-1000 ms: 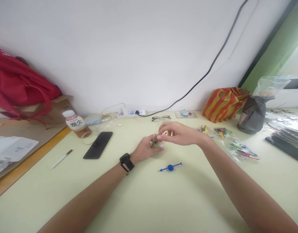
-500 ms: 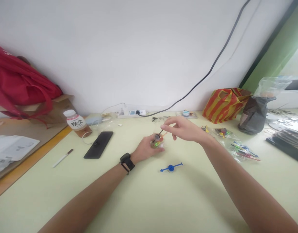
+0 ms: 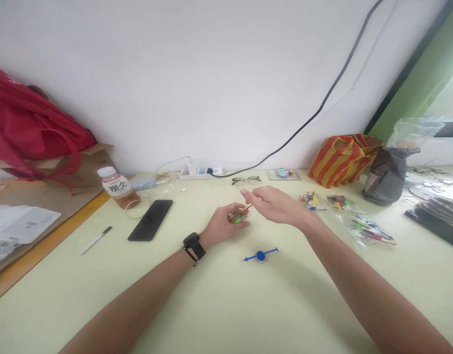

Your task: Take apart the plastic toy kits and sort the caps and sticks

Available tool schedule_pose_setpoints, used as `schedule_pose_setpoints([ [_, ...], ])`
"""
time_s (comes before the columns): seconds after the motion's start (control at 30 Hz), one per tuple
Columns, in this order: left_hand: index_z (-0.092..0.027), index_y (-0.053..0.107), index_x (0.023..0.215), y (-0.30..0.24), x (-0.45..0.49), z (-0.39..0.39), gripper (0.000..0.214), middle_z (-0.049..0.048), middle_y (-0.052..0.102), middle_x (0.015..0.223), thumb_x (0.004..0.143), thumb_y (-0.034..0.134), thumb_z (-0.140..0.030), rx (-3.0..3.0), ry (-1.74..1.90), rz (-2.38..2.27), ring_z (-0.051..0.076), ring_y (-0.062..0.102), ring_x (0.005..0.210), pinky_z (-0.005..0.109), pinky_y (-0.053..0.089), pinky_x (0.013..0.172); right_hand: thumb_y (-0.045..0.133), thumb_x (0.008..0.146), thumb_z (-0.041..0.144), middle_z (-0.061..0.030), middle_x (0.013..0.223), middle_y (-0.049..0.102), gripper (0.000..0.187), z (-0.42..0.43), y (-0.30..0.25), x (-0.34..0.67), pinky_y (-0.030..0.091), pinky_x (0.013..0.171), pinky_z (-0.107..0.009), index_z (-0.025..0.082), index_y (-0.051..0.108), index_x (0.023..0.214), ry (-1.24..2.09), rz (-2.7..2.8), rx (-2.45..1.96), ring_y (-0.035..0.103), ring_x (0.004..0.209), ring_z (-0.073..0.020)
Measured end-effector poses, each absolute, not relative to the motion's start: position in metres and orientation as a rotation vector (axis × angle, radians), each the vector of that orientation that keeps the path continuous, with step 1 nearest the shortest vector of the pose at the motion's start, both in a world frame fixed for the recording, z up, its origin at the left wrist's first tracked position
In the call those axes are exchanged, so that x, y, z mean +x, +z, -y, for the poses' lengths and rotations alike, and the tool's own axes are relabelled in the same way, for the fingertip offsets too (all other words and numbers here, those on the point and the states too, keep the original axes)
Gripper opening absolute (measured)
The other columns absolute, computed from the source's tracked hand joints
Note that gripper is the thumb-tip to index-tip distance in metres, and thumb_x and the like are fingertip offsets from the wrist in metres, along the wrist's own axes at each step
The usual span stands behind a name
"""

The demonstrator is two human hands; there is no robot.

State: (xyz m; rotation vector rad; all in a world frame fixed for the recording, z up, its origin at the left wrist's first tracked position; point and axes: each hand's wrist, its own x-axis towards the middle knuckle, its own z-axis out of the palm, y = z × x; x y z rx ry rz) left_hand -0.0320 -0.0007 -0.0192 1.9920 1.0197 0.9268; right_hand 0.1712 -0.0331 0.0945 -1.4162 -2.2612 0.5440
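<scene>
My left hand (image 3: 224, 225), with a black watch on its wrist, rests on the pale table and is closed round a small bundle of coloured plastic sticks (image 3: 240, 214); red, green and dark ends poke out. My right hand (image 3: 274, 204) hovers just right of it, fingers bent and loosely together, its fingertips touching the top of the bundle. A blue stick with a round hub (image 3: 260, 255) lies on the table just in front of both hands.
Clear bags of coloured sticks (image 3: 366, 228) lie to the right, beside a red-and-yellow striped bag (image 3: 340, 157) and a dark bag (image 3: 386, 177). A black phone (image 3: 150, 219), a bottle (image 3: 118, 188), a pen (image 3: 95, 240), glasses (image 3: 245, 180) and a power strip (image 3: 200, 171) sit to the left and behind.
My right hand rose from the bundle with a thin stick pinched, then came back down to the sticks in my left hand. The left hand stayed put.
</scene>
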Motion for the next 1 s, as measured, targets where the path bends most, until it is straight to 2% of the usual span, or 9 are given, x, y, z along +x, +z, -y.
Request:
schedule_pose_setpoints([
  [0.07,-0.021,0.071,0.121,-0.021,-0.033,-0.002,0.049,0.0048,0.077,0.103,0.079,0.085,-0.043,1.929,0.938,-0.994,0.014,0.059,0.071,0.028,0.047,0.067,0.034,0.105,0.062,-0.0025,0.069,0.061,0.059,0.032,0.097,0.173,0.036,0.057,-0.031,0.02,0.055,0.068,0.531,2.257,-1.294,0.054,0.06,-0.0162],
  [0.13,-0.018,0.072,0.115,-0.023,-0.034,-0.006,0.047,0.0075,0.076,0.106,0.078,0.086,-0.042,1.838,0.981,-0.934,0.017,0.063,0.08,0.03,0.05,0.075,0.044,0.103,0.059,-0.0029,0.086,0.068,0.047,0.028,0.097,0.174,0.038,0.059,-0.03,0.021,0.063,0.084,0.474,2.16,-1.176,0.054,0.06,-0.0141],
  [0.23,-0.015,0.071,0.111,-0.023,-0.036,-0.011,0.044,0.0105,0.074,0.111,0.078,0.087,-0.04,1.685,1.038,-0.845,0.022,0.067,0.098,0.034,0.052,0.089,0.055,0.099,0.054,-0.0054,0.108,0.07,0.035,0.017,0.089,0.179,0.042,0.059,-0.029,0.021,0.063,0.105,0.409,1.943,-1.148,0.052,0.057,-0.0105],
  [0.33,-0.015,0.071,0.11,-0.022,-0.038,-0.014,0.046,0.0109,0.074,0.112,0.076,0.088,-0.04,1.607,1.036,-0.836,0.023,0.067,0.101,0.035,0.052,0.091,0.063,0.093,0.053,-0.0062,0.108,0.07,0.035,0.001,0.071,0.19,0.044,0.059,-0.028,0.02,0.064,0.105,0.526,1.948,-1.217,0.054,0.058,-0.0106],
  [0.53,-0.015,0.072,0.102,-0.022,-0.04,-0.016,0.048,0.0081,0.074,0.102,0.069,0.092,-0.042,1.564,1.069,-0.866,0.019,0.067,0.088,0.03,0.054,0.077,0.073,0.083,0.05,-0.0051,0.09,0.074,0.034,-0.021,0.03,0.2,0.051,0.062,-0.027,0.018,0.072,0.095,1.244,2.208,-1.144,0.066,0.067,-0.0155],
  [0.63,-0.015,0.07,0.105,-0.023,-0.041,-0.017,0.054,0.0074,0.073,0.096,0.066,0.093,-0.045,1.489,1.057,-0.875,0.015,0.065,0.073,0.027,0.052,0.063,0.072,0.081,0.048,-0.0039,0.08,0.073,0.032,-0.025,0.02,0.199,0.051,0.063,-0.027,0.017,0.072,0.086,1.324,2.149,-1.119,0.064,0.066,-0.0152],
  [0.7,-0.014,0.07,0.107,-0.023,-0.041,-0.017,0.059,0.0089,0.074,0.097,0.065,0.094,-0.047,1.446,1.038,-0.877,0.015,0.065,0.07,0.026,0.052,0.059,0.072,0.08,0.046,-0.0034,0.078,0.073,0.03,-0.027,0.017,0.2,0.05,0.063,-0.027,0.016,0.073,0.084,1.322,2.132,-1.119,0.063,0.066,-0.015],
  [0.87,-0.015,0.071,0.111,-0.022,-0.04,-0.015,0.058,0.0117,0.076,0.11,0.067,0.094,-0.044,1.491,1.027,-0.901,0.021,0.072,0.087,0.029,0.056,0.07,0.077,0.076,0.043,-0.0043,0.081,0.074,0.029,-0.029,0.014,0.208,0.05,0.067,-0.029,0.015,0.077,0.088,1.261,2.214,-1.129,0.063,0.072,-0.0169],
  [1.0,-0.015,0.072,0.111,-0.02,-0.039,-0.012,0.052,0.0113,0.077,0.11,0.072,0.091,-0.042,1.575,0.996,-0.832,0.024,0.073,0.097,0.033,0.058,0.082,0.079,0.078,0.05,-0.0081,0.109,0.075,0.045,-0.026,0.02,0.209,0.052,0.074,-0.03,0.018,0.076,0.11,1.255,2.12,-1.068,0.065,0.084,-0.0177],
])
